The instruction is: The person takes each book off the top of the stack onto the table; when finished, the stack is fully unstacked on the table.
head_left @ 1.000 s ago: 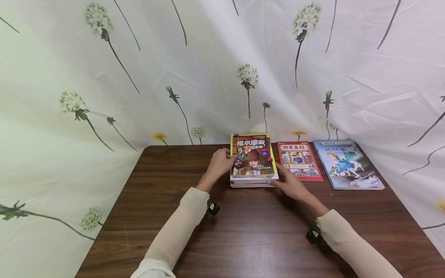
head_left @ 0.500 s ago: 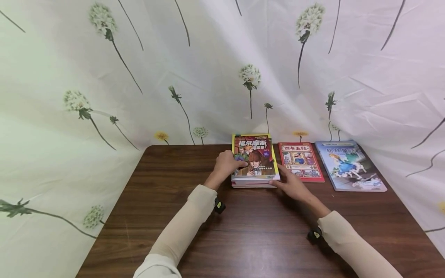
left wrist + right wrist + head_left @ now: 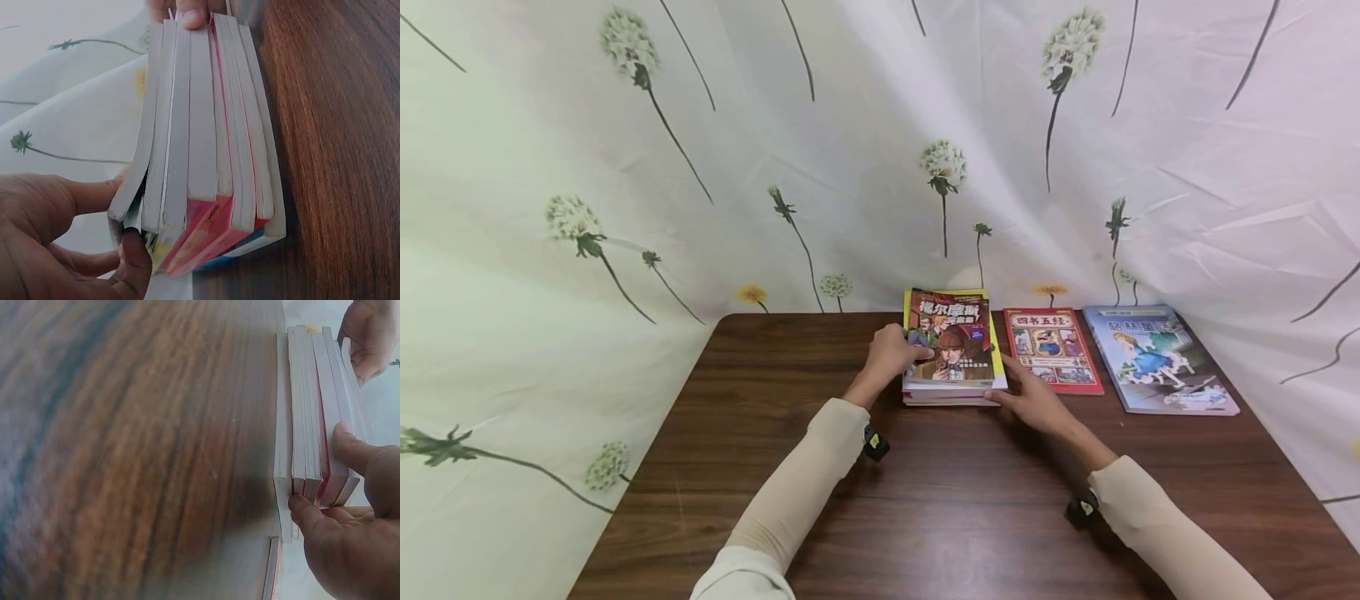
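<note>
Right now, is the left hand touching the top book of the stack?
Touching. The left wrist view shows the left hand pinching the top book at one corner, with no gap between them.

You've got long cream slvs on: L slv (image 3: 797,487) & R slv (image 3: 1172,529), plain, slightly wrinkled fabric, each w/ a wide cuff: L cuff (image 3: 840,425), R cuff (image 3: 1114,479). A whiter, creased outer layer (image 3: 741,577) shows higher up your L slv. Your L wrist unit (image 3: 878,451) & R wrist unit (image 3: 1079,511) are small, blk, boxy, w/ a yellow-grn mark (image 3: 875,442) on ea., details too tiny to read.
</note>
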Action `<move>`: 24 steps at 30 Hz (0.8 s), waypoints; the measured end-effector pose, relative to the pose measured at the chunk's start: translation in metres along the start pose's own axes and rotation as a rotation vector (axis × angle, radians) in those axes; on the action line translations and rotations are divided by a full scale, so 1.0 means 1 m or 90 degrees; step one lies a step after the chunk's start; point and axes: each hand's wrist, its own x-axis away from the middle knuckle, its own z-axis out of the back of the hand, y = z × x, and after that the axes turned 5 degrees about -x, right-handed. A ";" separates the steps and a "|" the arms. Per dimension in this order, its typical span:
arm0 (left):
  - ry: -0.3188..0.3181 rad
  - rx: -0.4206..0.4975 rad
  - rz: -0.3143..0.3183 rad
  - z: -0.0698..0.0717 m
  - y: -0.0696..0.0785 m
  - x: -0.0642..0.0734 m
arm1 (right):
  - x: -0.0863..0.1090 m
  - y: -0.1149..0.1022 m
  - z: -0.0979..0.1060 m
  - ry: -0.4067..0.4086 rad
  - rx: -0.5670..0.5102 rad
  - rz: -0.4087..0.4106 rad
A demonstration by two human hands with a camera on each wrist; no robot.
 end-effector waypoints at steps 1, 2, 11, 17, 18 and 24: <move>0.005 0.006 0.000 -0.001 0.000 0.001 | 0.000 0.000 0.000 -0.001 -0.001 -0.003; 0.009 0.013 0.000 -0.002 0.000 0.001 | 0.000 -0.001 0.000 -0.001 -0.002 -0.006; 0.041 0.085 -0.054 -0.003 -0.002 0.004 | 0.001 -0.004 0.001 -0.005 -0.010 -0.016; 0.007 0.279 -0.100 0.000 -0.005 0.003 | 0.000 -0.003 0.002 -0.008 -0.018 -0.015; -0.003 0.310 -0.102 0.000 -0.005 0.004 | 0.000 -0.003 0.002 -0.008 -0.019 -0.013; -0.027 0.410 -0.100 0.003 -0.009 0.006 | 0.000 -0.002 0.001 -0.013 -0.028 -0.011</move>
